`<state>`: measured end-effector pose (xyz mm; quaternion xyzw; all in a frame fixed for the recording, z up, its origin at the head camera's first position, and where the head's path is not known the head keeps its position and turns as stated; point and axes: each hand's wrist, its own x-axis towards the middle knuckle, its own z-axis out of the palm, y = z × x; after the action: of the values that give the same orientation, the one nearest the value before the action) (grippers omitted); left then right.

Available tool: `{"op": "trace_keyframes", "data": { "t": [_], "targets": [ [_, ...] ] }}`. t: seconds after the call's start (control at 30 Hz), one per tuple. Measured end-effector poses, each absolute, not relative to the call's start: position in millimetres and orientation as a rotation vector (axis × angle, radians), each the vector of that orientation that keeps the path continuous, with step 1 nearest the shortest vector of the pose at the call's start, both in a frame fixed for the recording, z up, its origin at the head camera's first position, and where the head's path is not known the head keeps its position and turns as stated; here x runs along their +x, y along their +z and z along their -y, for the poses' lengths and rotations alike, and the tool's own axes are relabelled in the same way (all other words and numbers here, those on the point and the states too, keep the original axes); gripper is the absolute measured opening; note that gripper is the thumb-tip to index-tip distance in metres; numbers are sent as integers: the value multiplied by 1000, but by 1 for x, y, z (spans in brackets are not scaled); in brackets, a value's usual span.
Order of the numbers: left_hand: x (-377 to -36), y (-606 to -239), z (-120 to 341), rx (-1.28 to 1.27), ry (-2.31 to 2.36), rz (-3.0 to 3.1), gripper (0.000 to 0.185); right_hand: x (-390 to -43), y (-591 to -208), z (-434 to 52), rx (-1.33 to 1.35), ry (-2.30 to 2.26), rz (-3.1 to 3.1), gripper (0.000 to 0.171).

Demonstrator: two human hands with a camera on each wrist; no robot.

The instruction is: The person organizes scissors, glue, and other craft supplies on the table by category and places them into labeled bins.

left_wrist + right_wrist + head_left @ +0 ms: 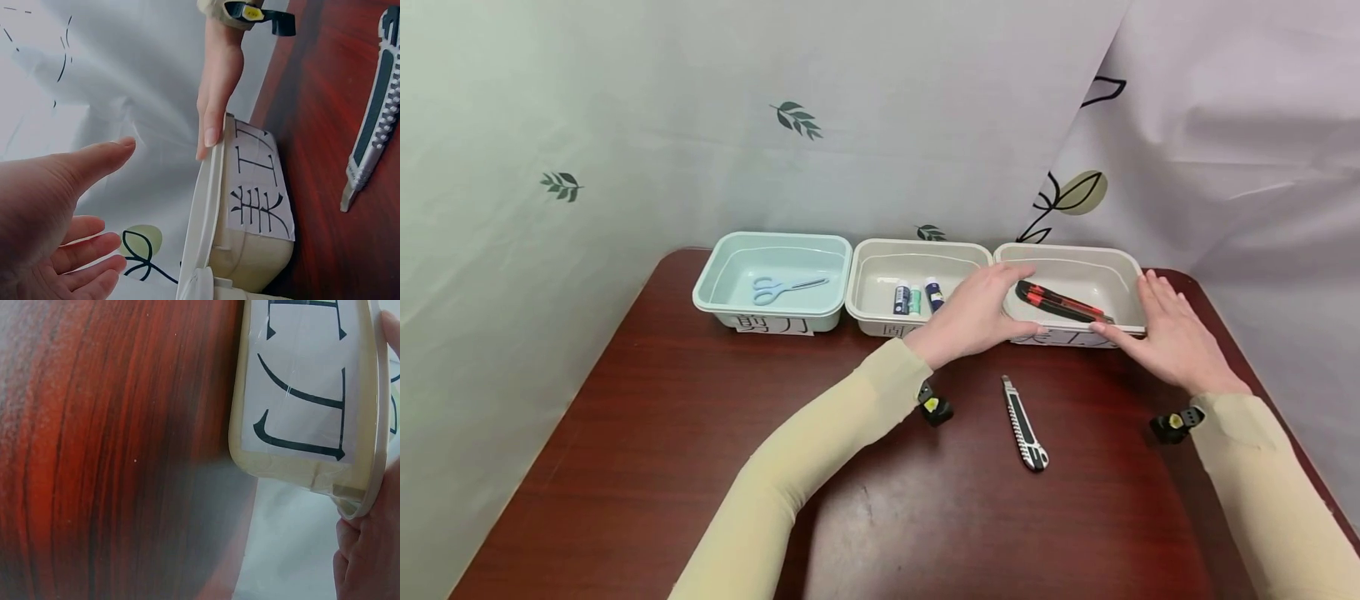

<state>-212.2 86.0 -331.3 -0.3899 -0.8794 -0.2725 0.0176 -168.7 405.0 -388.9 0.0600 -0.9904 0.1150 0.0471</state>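
- Presently, head view: both hands are flanking the right-hand cream bin [1123, 265], which is sitting at 1 o'clock on the wooden table [647, 433]. The left hand [977, 312] is resting on its left rim, fingers straight, gripping nothing; the right hand [1172, 337] is lying along its right front corner, fingers flat. A red-and-black utility knife [1060, 302] is lying inside. A grey utility knife [1025, 423] is lying loose at 6 o'clock of the bin. The middle cream bin [868, 283] is holding small bottles [916, 297]; the blue bin [718, 287] at 11 o'clock is holding scissors [786, 288].
- Left wrist view: the left hand's fingers [87, 240] are spreading open, holding nothing.
- Right wrist view: the right hand's fingertips [369, 550] are touching the bin's corner rim, uncurled.
- Judgement: the bin is being steadied or squared; next, the loose knife likely calls for a pinch and a lift over the rim.
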Motion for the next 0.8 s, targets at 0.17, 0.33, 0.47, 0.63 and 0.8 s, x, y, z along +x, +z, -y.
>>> {"op": "trace_keyframes", "data": {
  "t": [0.17, 0.33, 0.47, 0.63, 0.8],
  "targets": [
    [-202, -335, -82, -1219, -857, 2721, 82, -170, -390, -407, 191, 346, 3018, 106],
    [-193, -341, -80, -1225, -859, 2719, 80, -170, -391, -407, 193, 350, 3019, 106],
    [-185, -348, -79, -1252, -853, 2743, 82, -169, -391, -407, 191, 353, 3020, 106],
    [-175, -358, -80, -1288, -828, 2786, 83, -169, -391, -407, 188, 352, 3025, 106],
    [-164, -368, -83, -1339, -761, 2767, 81, -170, -392, -407, 194, 348, 3024, 105]
  ]
}}
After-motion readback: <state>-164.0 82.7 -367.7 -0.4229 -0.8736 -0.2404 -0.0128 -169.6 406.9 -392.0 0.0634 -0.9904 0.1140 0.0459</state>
